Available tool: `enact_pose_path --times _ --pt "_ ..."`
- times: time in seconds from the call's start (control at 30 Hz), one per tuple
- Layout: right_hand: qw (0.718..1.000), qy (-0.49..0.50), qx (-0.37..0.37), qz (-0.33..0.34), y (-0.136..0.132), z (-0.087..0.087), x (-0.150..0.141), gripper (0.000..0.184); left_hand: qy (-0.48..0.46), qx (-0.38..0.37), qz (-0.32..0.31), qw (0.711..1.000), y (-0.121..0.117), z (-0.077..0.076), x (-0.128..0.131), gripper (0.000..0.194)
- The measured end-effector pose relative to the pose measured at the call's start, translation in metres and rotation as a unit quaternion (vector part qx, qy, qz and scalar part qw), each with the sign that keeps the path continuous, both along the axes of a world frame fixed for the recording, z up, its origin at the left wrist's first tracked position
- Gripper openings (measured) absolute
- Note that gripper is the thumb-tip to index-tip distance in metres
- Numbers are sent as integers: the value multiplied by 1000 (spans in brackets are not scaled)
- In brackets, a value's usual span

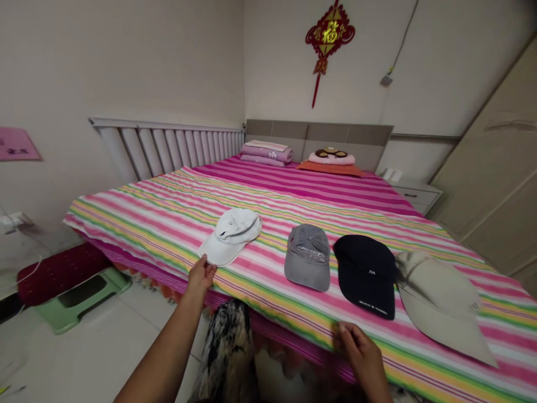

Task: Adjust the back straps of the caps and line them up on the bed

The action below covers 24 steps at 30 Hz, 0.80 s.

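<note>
Several baseball caps lie in a row on a striped bedsheet (268, 296). My left hand (201, 275) is at the bed's near edge, its fingertips at the brim of a crumpled white cap (235, 232). To the right lie a grey cap (307, 257) with a silver logo, a navy cap (367, 274), and a large beige cap (440, 305) with a wide brim. My right hand (363, 352) rests on the sheet near the bed's edge, just below the navy cap's brim. Neither hand lifts anything.
Folded pink bedding (266, 153) and an orange cushion (329, 168) lie at the bed's head. A white slatted radiator (168, 148) runs along the left wall. A red-topped green stool (67, 280) stands on the floor at left, and a wardrobe (490, 168) stands at right.
</note>
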State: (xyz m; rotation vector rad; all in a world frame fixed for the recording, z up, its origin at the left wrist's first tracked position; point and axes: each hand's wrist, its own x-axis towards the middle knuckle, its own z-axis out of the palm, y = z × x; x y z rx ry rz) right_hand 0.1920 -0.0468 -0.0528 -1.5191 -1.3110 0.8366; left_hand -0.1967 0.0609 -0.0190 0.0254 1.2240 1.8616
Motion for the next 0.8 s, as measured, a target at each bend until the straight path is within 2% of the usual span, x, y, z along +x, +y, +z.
enact_pose_path --times 0.17,0.27,0.43,0.67,0.8 --pt "987 115 -106 -24 26 9 3 39 63 -41 44 996 -6 1 6 16" --pt "980 156 -121 -35 26 14 2 37 83 -48 39 995 -8 3 11 16" --pt "977 163 -128 -42 24 19 3 36 94 -37 31 994 -8 15 13 21" --pt "978 167 -112 -54 27 14 5 37 82 111 -74 988 -5 48 28 12" --pt "983 148 -100 -47 25 7 6 38 66 200 -123 970 -14 56 54 18"
